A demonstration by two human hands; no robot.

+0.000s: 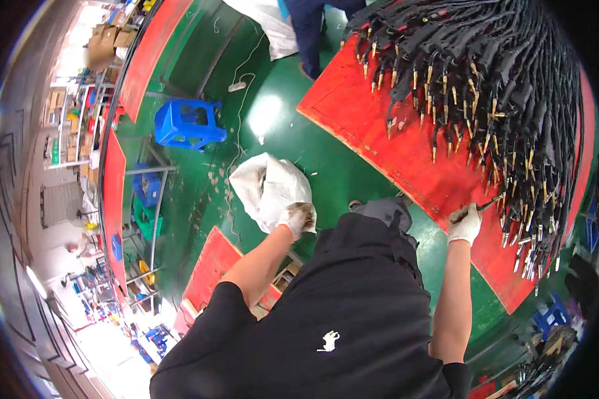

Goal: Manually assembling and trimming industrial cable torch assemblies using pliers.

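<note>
My left hand (299,217), in a white glove with greyed fingers, is closed at the near right edge of a white woven sack (266,193) on the floor. My right hand (465,224), gloved too, is over the red tabletop (406,149). From its curled fingers sticks a thin dark piece (490,202); whether this is a tool or a cable end I cannot tell. It points at a large heap of black sleeved cables (506,86), whose many brass-coloured and silvery metal ends hang toward me.
A blue plastic stool (190,124) stands on the green floor at the left. Beyond the table's far corner stands another person in dark trousers (308,33). A white cord (241,123) trails across the floor. A red board (209,269) is by my left forearm.
</note>
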